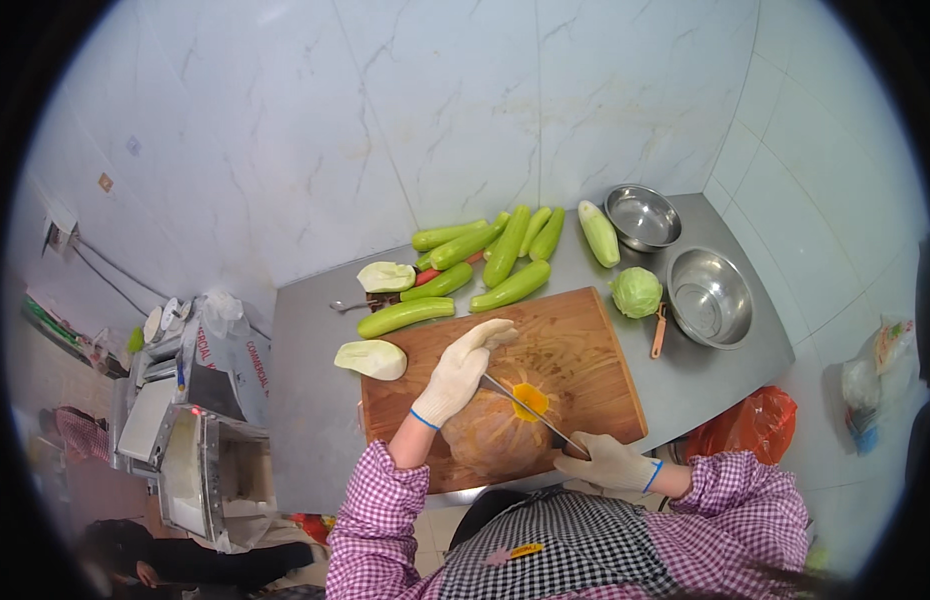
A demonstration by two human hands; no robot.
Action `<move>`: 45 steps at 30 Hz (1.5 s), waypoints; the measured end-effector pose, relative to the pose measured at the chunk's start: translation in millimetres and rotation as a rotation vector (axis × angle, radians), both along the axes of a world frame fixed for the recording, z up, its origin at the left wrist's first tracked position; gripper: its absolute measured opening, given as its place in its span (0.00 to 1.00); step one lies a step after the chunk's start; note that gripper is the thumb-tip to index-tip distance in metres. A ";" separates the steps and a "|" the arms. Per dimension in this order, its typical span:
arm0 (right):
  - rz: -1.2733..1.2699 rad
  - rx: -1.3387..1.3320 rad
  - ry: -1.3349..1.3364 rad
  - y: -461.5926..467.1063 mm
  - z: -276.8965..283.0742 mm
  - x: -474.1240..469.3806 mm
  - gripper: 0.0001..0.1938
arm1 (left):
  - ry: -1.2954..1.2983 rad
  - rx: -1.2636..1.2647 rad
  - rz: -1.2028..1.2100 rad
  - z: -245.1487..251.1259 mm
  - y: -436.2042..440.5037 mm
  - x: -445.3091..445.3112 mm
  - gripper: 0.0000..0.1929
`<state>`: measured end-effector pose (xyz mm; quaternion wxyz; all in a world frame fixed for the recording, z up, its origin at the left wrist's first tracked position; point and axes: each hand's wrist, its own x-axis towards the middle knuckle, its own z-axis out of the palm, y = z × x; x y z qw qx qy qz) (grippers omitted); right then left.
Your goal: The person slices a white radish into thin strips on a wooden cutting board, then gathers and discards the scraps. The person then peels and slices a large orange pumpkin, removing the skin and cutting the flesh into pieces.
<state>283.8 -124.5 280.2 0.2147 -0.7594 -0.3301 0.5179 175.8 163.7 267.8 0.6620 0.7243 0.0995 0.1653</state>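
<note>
A large tan-orange pumpkin sits on a wooden cutting board. Its top has been cut away around the stem, baring yellow-orange flesh. Across that cut face lies the blade of a kitchen knife, seen nearly edge-on. My right hand, in a white knit glove, grips the knife handle by the board's front edge. My left hand, gloved alike, is stretched out at the blade's far end, over the pumpkin's left side. Its fingers are extended; whether the palm presses on the blade is hard to tell.
Several green zucchini lie behind the board, with pale cut pieces at left. A cabbage, an orange-handled peeler and two steel bowls stand right. Machinery is at left; a person is lower left.
</note>
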 end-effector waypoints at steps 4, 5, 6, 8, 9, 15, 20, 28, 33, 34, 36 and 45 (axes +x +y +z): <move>-0.003 -0.011 -0.092 3.6 0.9 -6.8 0.23 | 0.094 0.598 0.120 25.5 2.7 9.0 0.26; -0.006 0.013 -0.098 3.5 0.6 -7.1 0.23 | 0.125 0.580 0.118 28.9 1.1 15.9 0.26; -0.001 -0.002 -0.108 3.4 0.0 -7.1 0.23 | 0.167 0.556 0.126 30.8 -0.5 22.6 0.26; 0.012 -0.023 -0.125 2.4 -1.6 -6.2 0.24 | 0.226 0.453 0.069 30.8 -2.2 29.7 0.25; 0.017 -0.030 -0.132 2.6 -2.4 -5.5 0.25 | 0.243 0.399 0.040 29.4 -0.8 31.6 0.25; 0.064 -0.057 -0.160 12.1 3.8 -2.8 0.28 | 0.196 0.298 -0.065 13.4 15.1 31.9 0.25; 0.159 -0.155 -0.216 24.6 26.3 5.8 0.32 | 0.279 0.040 -0.089 -2.7 25.3 24.2 0.25; 0.195 -0.151 -0.251 17.4 14.3 4.5 0.30 | 0.232 0.240 -0.034 -24.5 20.5 14.0 0.21; 0.149 -0.057 -0.202 9.5 -48.1 -8.8 0.32 | 0.183 0.337 0.025 -22.0 0.5 15.6 0.21; 0.141 -0.067 -0.213 8.9 -62.5 -13.6 0.32 | 0.182 0.350 0.026 -21.3 -1.7 15.6 0.21; 0.135 0.020 -0.246 4.0 -83.7 -16.3 0.33 | 0.171 0.391 0.034 -20.2 -4.3 16.7 0.21; 0.100 0.029 -0.221 0.2 -83.5 -18.3 0.33 | 0.141 0.358 0.052 -18.6 -5.2 19.5 0.20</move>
